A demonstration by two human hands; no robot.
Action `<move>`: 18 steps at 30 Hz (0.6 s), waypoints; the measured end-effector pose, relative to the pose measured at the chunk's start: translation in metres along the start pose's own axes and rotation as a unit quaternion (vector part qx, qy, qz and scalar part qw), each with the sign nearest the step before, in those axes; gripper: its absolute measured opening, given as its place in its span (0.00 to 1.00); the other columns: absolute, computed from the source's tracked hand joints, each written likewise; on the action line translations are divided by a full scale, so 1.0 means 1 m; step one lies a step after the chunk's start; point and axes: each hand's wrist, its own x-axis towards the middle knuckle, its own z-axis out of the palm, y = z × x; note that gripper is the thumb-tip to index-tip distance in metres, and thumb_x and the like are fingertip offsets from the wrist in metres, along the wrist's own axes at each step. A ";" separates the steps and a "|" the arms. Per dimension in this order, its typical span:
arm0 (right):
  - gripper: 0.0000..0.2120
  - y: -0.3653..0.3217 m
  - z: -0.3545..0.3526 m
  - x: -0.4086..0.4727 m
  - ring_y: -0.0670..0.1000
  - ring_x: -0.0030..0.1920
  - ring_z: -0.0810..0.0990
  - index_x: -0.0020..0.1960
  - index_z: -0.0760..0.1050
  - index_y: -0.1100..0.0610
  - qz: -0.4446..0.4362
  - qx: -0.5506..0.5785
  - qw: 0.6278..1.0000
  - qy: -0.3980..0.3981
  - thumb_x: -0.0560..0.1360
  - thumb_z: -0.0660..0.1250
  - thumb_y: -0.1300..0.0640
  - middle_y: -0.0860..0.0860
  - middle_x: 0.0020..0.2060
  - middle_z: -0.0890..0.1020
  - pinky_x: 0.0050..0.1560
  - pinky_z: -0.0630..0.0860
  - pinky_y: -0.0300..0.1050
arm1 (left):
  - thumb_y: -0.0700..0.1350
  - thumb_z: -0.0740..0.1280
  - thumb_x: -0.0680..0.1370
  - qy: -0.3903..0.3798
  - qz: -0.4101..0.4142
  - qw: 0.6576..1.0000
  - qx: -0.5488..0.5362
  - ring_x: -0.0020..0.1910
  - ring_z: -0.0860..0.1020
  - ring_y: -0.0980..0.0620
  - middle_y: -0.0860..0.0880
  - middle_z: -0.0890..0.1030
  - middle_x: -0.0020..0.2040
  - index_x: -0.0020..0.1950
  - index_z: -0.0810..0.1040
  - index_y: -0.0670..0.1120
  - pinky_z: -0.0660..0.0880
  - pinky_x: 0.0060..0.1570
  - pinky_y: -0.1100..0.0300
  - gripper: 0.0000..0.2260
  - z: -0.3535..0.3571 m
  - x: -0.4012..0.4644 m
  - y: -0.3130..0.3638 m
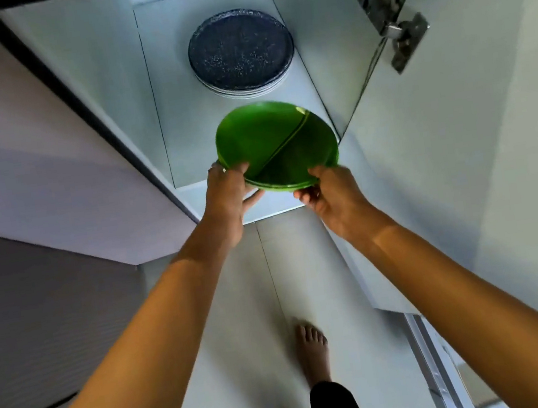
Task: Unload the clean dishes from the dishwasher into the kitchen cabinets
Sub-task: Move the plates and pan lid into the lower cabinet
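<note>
Both hands grasp the green plates by the near rim: my left hand pinches one side, thumb on top, and my right hand curls around the other. I see the stack tilted, held over the front edge of the open cabinet shelf, just before a stack of dark speckled plates farther in.
</note>
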 end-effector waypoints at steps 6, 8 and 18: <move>0.10 -0.035 0.043 0.081 0.51 0.26 0.75 0.50 0.72 0.64 -0.039 0.030 0.999 0.007 0.78 0.53 0.67 0.59 0.34 0.76 0.22 0.70 0.35 | 0.51 0.60 0.81 0.041 0.057 0.992 0.105 0.58 0.78 0.48 0.48 0.71 0.69 0.72 0.65 0.46 0.73 0.51 0.58 0.21 0.006 0.054 0.022; 0.14 -0.044 0.053 0.103 0.51 0.25 0.76 0.60 0.71 0.65 -0.041 0.029 0.999 0.007 0.77 0.52 0.67 0.59 0.37 0.76 0.22 0.71 0.34 | 0.49 0.60 0.81 0.059 0.082 0.985 0.136 0.55 0.78 0.50 0.47 0.73 0.67 0.71 0.66 0.45 0.73 0.49 0.61 0.20 0.004 0.064 0.024; 0.20 -0.096 0.100 0.156 0.51 0.38 0.78 0.69 0.66 0.65 -0.021 -0.016 0.999 -0.031 0.77 0.60 0.71 0.60 0.58 0.74 0.34 0.80 0.35 | 0.44 0.58 0.81 0.066 0.113 0.971 0.201 0.51 0.79 0.52 0.48 0.75 0.66 0.67 0.70 0.47 0.73 0.62 0.50 0.14 0.003 0.079 0.021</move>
